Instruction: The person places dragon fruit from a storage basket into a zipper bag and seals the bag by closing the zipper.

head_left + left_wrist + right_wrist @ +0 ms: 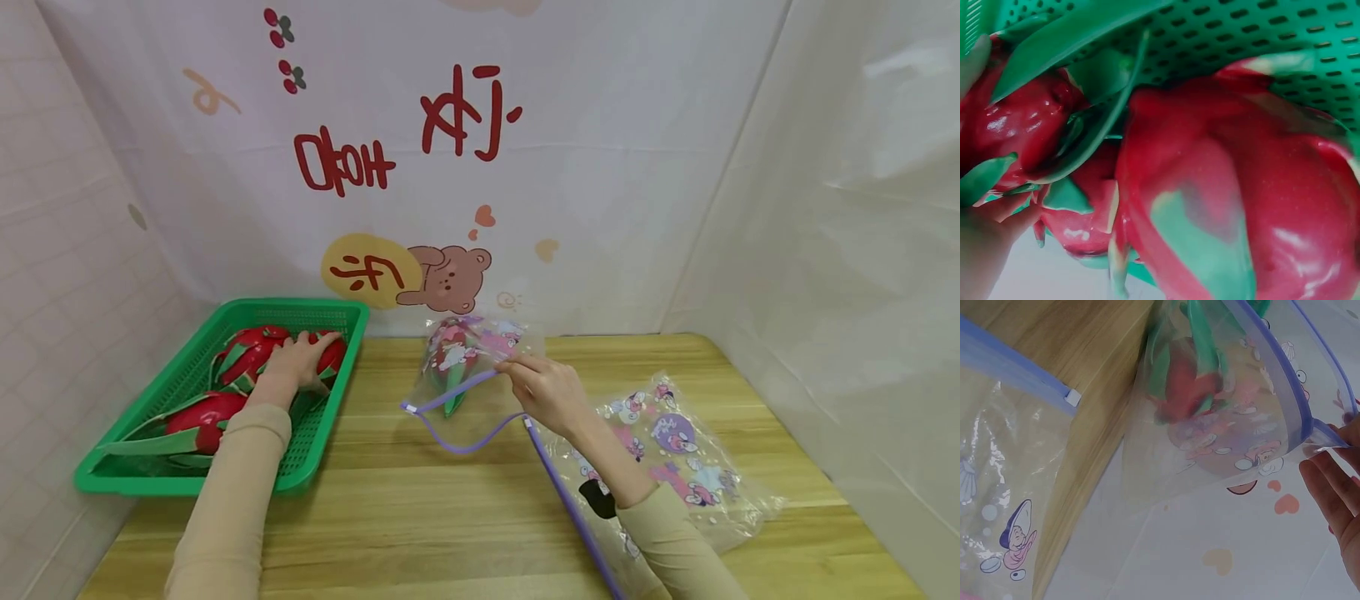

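Observation:
My left hand (295, 367) reaches into the green basket (318, 450), its fingers round a red dragon fruit (1025, 122) with green scales near the basket's right side. Other dragon fruits (202, 417) lie to the left of that hand. With thumb and fingers, my right hand (551, 396) pinches the purple-edged mouth of a clear zip bag (517, 337). The bag's mouth gapes toward me, a white slider at its left corner. Through the printed plastic shows one dragon fruit (1188, 387), green tips toward the opening.
A second printed zip bag (697, 467) lies flat on the wooden table (420, 533), at the right under my forearm. A white sheet (600, 167) with cartoon prints hangs behind the table, and pale sheets stand at both sides.

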`<action>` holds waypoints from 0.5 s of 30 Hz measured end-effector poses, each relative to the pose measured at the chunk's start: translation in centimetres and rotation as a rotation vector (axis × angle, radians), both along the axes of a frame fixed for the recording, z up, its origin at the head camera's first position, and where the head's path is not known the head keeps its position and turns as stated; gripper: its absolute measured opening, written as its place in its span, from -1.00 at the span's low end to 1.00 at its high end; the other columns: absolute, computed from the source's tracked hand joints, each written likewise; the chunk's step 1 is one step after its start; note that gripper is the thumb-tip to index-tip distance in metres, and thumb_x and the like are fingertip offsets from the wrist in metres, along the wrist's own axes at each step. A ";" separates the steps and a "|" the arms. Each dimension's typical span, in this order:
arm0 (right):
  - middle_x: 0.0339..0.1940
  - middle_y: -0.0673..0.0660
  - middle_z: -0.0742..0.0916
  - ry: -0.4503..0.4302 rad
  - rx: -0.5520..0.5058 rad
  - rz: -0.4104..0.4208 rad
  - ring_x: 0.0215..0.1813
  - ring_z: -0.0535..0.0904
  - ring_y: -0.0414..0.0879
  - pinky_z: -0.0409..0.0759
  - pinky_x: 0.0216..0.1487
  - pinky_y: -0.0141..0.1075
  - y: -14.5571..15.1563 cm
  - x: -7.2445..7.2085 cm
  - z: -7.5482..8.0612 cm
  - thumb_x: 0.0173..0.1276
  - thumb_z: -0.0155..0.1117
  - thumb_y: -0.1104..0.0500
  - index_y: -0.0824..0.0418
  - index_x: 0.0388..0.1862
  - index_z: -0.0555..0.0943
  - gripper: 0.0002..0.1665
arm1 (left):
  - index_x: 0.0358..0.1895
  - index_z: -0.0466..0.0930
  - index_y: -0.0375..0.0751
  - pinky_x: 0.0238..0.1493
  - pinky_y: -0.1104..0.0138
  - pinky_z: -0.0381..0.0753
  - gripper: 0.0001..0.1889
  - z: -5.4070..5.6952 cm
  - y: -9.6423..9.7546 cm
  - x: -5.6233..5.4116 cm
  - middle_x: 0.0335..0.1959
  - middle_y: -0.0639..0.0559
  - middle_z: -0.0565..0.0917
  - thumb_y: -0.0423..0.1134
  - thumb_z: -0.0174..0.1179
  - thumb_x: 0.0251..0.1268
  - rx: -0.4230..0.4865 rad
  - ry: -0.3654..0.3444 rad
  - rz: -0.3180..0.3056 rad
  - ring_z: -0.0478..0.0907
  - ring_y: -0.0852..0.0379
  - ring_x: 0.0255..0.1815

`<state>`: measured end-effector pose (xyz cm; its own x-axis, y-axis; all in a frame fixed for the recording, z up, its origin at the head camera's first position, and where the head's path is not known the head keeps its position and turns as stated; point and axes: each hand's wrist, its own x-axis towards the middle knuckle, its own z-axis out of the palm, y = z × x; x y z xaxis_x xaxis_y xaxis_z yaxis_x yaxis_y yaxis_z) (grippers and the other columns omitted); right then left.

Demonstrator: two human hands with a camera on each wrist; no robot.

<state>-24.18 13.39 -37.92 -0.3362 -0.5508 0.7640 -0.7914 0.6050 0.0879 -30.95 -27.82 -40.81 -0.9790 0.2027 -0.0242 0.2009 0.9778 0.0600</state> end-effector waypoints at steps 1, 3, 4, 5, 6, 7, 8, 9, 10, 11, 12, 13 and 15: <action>-0.34 0.03 0.78 -0.001 0.001 -0.001 -0.52 0.58 -0.22 0.40 -0.64 -0.52 0.0 0.0 0.0 0.07 0.25 0.43 0.16 -0.24 0.73 -0.70 | 0.42 0.07 -0.09 0.03 -0.30 0.42 0.02 0.0 0.0 0.0 0.20 -0.61 0.25 -0.08 0.50 -0.16 -0.004 0.010 -0.004 0.33 -0.57 0.07; -0.33 0.04 0.78 -0.001 -0.004 0.000 -0.54 0.57 -0.23 0.43 -0.62 -0.53 0.0 -0.1 0.1 0.07 0.27 0.43 0.16 -0.23 0.72 -0.70 | 0.40 0.11 -0.10 0.00 -0.29 0.45 -0.03 -0.1 0.0 0.1 0.19 -0.61 0.27 -0.10 0.48 -0.12 -0.010 0.022 -0.010 0.35 -0.55 0.04; -0.33 0.05 0.78 0.002 -0.009 0.003 -0.53 0.58 -0.22 0.46 -0.61 -0.52 0.0 -0.1 0.1 0.07 0.29 0.43 0.17 -0.23 0.72 -0.70 | 0.39 0.12 -0.10 -0.01 -0.28 0.46 -0.05 -0.1 0.1 0.1 0.18 -0.60 0.28 -0.10 0.47 -0.11 -0.013 0.028 -0.012 0.36 -0.54 0.03; -0.32 0.06 0.78 0.008 -0.016 0.003 -0.51 0.61 -0.20 0.51 -0.58 -0.50 0.0 -0.1 0.1 0.07 0.31 0.42 0.17 -0.23 0.72 -0.71 | 0.39 0.13 -0.10 -0.02 -0.27 0.47 -0.07 -0.1 0.1 0.1 0.18 -0.60 0.29 -0.10 0.46 -0.10 -0.015 0.033 -0.014 0.37 -0.53 0.02; -0.32 0.07 0.78 0.016 -0.024 0.006 -0.48 0.64 -0.18 0.55 -0.55 -0.48 0.0 -0.2 0.1 0.07 0.33 0.41 0.18 -0.23 0.72 -0.72 | 0.39 0.14 -0.10 -0.03 -0.27 0.48 -0.08 -0.1 0.1 0.1 0.18 -0.60 0.29 -0.10 0.46 -0.09 -0.017 0.037 -0.014 0.38 -0.53 0.01; -0.32 0.07 0.78 0.022 -0.032 0.006 -0.46 0.67 -0.16 0.58 -0.52 -0.45 0.0 -0.3 0.2 0.07 0.35 0.40 0.18 -0.23 0.72 -0.74 | 0.38 0.15 -0.10 -0.04 -0.27 0.48 -0.08 -0.1 0.1 0.1 0.17 -0.60 0.30 -0.10 0.46 -0.09 -0.016 0.040 -0.014 0.38 -0.53 0.00; -0.32 0.08 0.78 0.030 -0.041 0.007 -0.43 0.69 -0.14 0.61 -0.49 -0.43 0.0 -0.4 0.1 0.06 0.37 0.39 0.18 -0.24 0.72 -0.74 | 0.38 0.15 -0.10 -0.05 -0.27 0.49 -0.09 -0.1 0.1 0.0 0.17 -0.59 0.30 -0.11 0.45 -0.09 -0.014 0.044 -0.015 0.38 -0.53 0.00; -0.32 0.08 0.78 0.034 -0.047 0.007 -0.40 0.70 -0.12 0.64 -0.45 -0.41 0.0 -0.4 0.1 0.07 0.39 0.37 0.19 -0.24 0.72 -0.76 | 0.38 0.15 -0.09 -0.04 -0.27 0.49 -0.09 -0.1 0.1 0.0 0.17 -0.59 0.30 -0.11 0.45 -0.09 -0.011 0.048 -0.014 0.38 -0.52 0.01; -0.32 0.08 0.78 0.040 -0.054 0.005 -0.36 0.72 -0.11 0.65 -0.42 -0.38 0.0 -0.5 0.1 0.06 0.40 0.36 0.18 -0.25 0.72 -0.77 | 0.38 0.16 -0.09 -0.05 -0.27 0.49 -0.10 -0.1 0.0 0.0 0.17 -0.58 0.31 -0.11 0.45 -0.09 -0.011 0.052 -0.016 0.38 -0.52 0.00; -0.32 0.07 0.78 0.043 -0.060 0.003 -0.34 0.72 -0.11 0.66 -0.40 -0.37 0.1 -0.5 0.0 0.06 0.42 0.34 0.18 -0.26 0.72 -0.78 | 0.38 0.16 -0.09 -0.06 -0.27 0.49 -0.10 -0.2 -0.1 0.0 0.17 -0.58 0.31 -0.11 0.45 -0.09 -0.009 0.055 -0.018 0.38 -0.52 0.01; -0.32 0.07 0.78 0.044 -0.062 0.002 -0.33 0.72 -0.10 0.67 -0.38 -0.37 0.1 -0.6 0.0 0.06 0.43 0.33 0.19 -0.26 0.72 -0.78 | 0.38 0.16 -0.08 -0.07 -0.26 0.50 -0.10 -0.2 -0.1 0.0 0.18 -0.57 0.31 -0.11 0.44 -0.09 -0.006 0.056 -0.021 0.38 -0.51 0.01; -0.32 0.07 0.78 0.044 -0.065 0.000 -0.32 0.72 -0.10 0.67 -0.38 -0.36 0.1 -0.6 0.0 0.06 0.43 0.32 0.18 -0.27 0.72 -0.79 | 0.38 0.16 -0.08 -0.09 -0.25 0.51 -0.10 -0.1 -0.2 0.0 0.17 -0.56 0.32 -0.11 0.44 -0.09 -0.003 0.060 -0.025 0.39 -0.50 0.00; -0.33 0.07 0.78 0.047 -0.068 -0.002 -0.31 0.72 -0.09 0.67 -0.37 -0.35 0.2 -0.6 -0.1 0.05 0.44 0.31 0.18 -0.28 0.73 -0.79 | 0.39 0.16 -0.08 -0.13 -0.22 0.54 -0.10 -0.1 -0.4 0.1 0.16 -0.55 0.34 -0.10 0.44 -0.09 0.002 0.067 -0.033 0.40 -0.48 -0.01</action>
<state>-24.77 13.59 -37.97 -0.2999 -0.4965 0.8146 -0.7860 0.6125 0.0840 -30.81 -28.19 -40.87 -0.9711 0.2352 0.0413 0.2370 0.9704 0.0470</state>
